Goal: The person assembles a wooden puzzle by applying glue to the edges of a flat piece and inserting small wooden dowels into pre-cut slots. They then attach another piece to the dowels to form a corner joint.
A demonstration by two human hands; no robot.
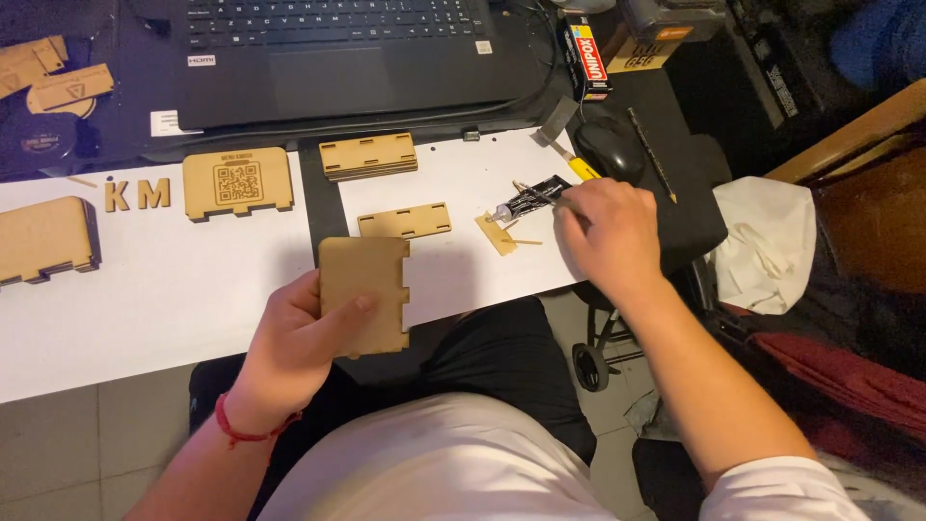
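**Inspection note: glue pickup at the assembly desk**

The person sat at the desk with a notched wooden panel (364,294) held upright-ish over the lap, at the near edge of the white sheet (174,289). The left hand (294,342) was clamped on it, thumb across the face and fingers behind; the grip looked firm.

The right hand (606,232) lay on the sheet's right end, fingers curled down onto a dark glue tube (529,198). Whether they had closed round the tube or merely rested on it could not be told. The tube's nozzle pointed left toward a small wooden scrap (496,234) and a thin stick (526,241) lying just beside it.

A slotted strip (405,221) lay flat between the panel and a stack of similar pieces (368,154) near the laptop (338,58). A mouse (610,147), a yellow-handled knife (579,164) and a pencil (652,154) sat beyond the right hand. An engraved plate (237,181) and two wooden letters (137,194) lay to the left.

Judgement: the step appeared to be taking up the glue for the panel's notched edge. To do it well, the tube should be gripped near its body, not the nozzle, and the panel kept steady with the edge to be glued facing up. A thin bead would suit, spread with the stick, keeping glue off the thumb and the sheet.
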